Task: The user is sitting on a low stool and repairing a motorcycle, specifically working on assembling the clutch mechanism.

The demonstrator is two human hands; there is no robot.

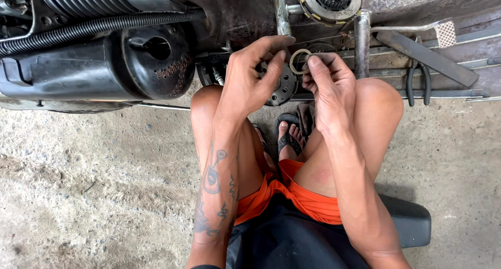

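A thin metal ring, like a washer or seal, is pinched between the thumb and fingers of my right hand. My left hand is close beside it, fingers spread, fingertips touching the ring's left edge. Both hands hover in front of a round dark metal disc with holes, mounted low on a motorcycle. I am squatting on a small black seat, knees apart.
A black air box and corrugated hose fill the upper left. A clutch-like gear assembly sits at the top. A foot peg, a steel tube and a black rubber loop lie right. Concrete floor is below.
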